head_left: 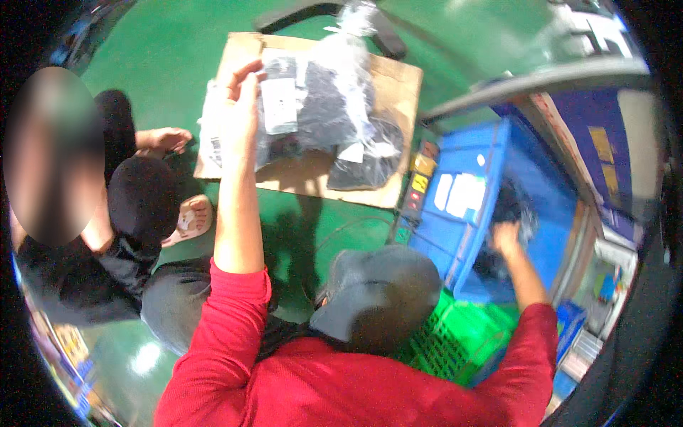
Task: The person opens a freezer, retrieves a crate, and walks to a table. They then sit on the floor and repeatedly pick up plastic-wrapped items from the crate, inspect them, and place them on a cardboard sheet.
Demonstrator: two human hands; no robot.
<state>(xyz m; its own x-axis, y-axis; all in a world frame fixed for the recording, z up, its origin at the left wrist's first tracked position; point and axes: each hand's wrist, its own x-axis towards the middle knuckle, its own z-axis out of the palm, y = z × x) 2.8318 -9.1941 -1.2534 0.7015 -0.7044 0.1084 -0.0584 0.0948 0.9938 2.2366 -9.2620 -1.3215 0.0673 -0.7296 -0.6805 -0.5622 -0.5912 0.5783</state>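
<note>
My left hand (240,99) reaches forward onto a pile of clear plastic bags of dark garments (324,107) lying on a flat cardboard sheet (395,85). Its fingers are spread against the bag with the white label (279,103). My right hand (506,238) is down inside a blue plastic crate (462,192), fingers curled on a dark bagged garment (516,206) there. Both my sleeves are red. A grey cap (377,292) shows between my arms.
Another person in black sits on the green floor at the left, with a hand (167,139) near the cardboard and a foot in a pale sandal (188,217). A green lattice crate (455,341) stands under the blue one. A grey bar (533,85) and shelves are at the right.
</note>
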